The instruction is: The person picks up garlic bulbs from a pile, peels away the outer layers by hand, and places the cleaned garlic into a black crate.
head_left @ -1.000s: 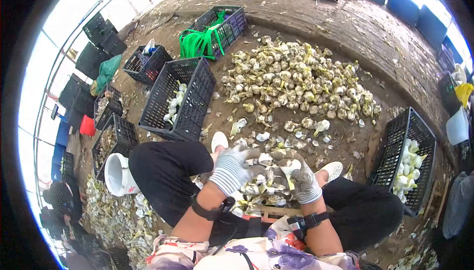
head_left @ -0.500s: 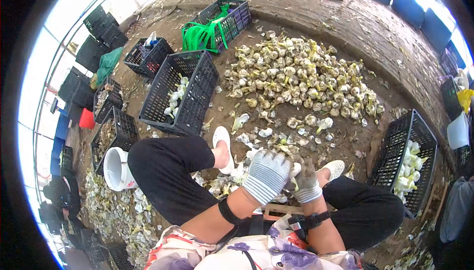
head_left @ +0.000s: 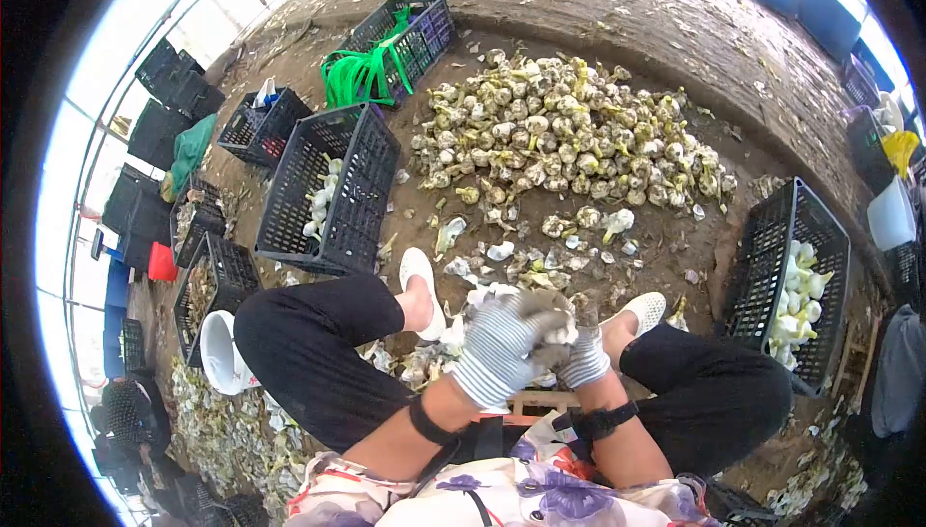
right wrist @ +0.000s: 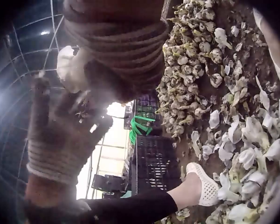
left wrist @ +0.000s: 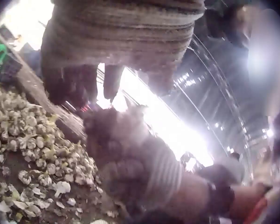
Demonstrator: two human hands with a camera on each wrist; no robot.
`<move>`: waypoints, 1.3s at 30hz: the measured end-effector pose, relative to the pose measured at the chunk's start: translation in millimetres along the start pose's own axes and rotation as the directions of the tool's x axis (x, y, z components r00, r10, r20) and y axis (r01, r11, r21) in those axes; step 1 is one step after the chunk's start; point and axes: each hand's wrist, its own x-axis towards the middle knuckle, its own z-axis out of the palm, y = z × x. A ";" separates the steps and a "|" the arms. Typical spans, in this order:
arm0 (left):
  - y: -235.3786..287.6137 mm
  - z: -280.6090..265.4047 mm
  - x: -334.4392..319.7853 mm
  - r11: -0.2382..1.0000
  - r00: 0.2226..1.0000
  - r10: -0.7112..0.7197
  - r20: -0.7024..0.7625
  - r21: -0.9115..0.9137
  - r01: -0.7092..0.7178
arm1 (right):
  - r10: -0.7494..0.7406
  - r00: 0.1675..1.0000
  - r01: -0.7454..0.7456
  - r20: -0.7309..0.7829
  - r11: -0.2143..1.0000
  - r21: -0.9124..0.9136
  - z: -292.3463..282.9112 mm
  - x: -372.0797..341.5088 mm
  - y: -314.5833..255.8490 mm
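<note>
A pale garlic bulb [right wrist: 71, 70] sits in my right hand [head_left: 585, 357], whose gloved fingers grip it in front of my lap. My left hand [head_left: 500, 342], in a striped glove with dirty fingertips, is right beside it, its fingers blurred over the bulb in the head view. Seen from the right wrist, the left hand's fingers [right wrist: 39, 100] are spread and fairly straight near the bulb. The left wrist view has the right hand [left wrist: 130, 175] below the left hand's fingers. Loose garlic skins [head_left: 424, 363] lie on the ground below the hands.
A large heap of unpeeled garlic [head_left: 569, 132] lies ahead. Black crates with white bulbs stand left [head_left: 333, 189] and right [head_left: 786, 286]. Green straps [head_left: 362, 74] hang over a farther crate. A white bucket [head_left: 224, 353] is beside my left knee.
The left hand, over the skins to the left a second ago, has come right and up against the right hand. Its fingers now blur over the bulb. The head view has shifted slightly.
</note>
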 end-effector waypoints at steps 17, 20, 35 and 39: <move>-86.1 37.4 -29.7 -0.218 0.702 -0.434 0.564 -0.822 0.526 | -0.483 0.856 0.415 0.188 0.422 -0.806 22.9 15.2 -7.3; -114.2 27.3 -13.2 -0.156 0.708 -0.521 0.477 -0.868 0.470 | -0.492 0.870 0.401 -0.016 0.726 -0.559 12.2 25.4 -17.7; -319.2 150.0 141.4 0.552 0.594 -0.803 -0.053 -0.443 0.707 | -0.081 0.936 -0.096 -0.341 0.877 -0.470 -38.4 42.9 -32.5; -310.2 182.2 224.2 0.444 0.449 -0.893 -0.040 0.098 0.891 | 0.098 0.862 -0.271 -0.498 0.918 -0.289 -38.8 48.7 -45.6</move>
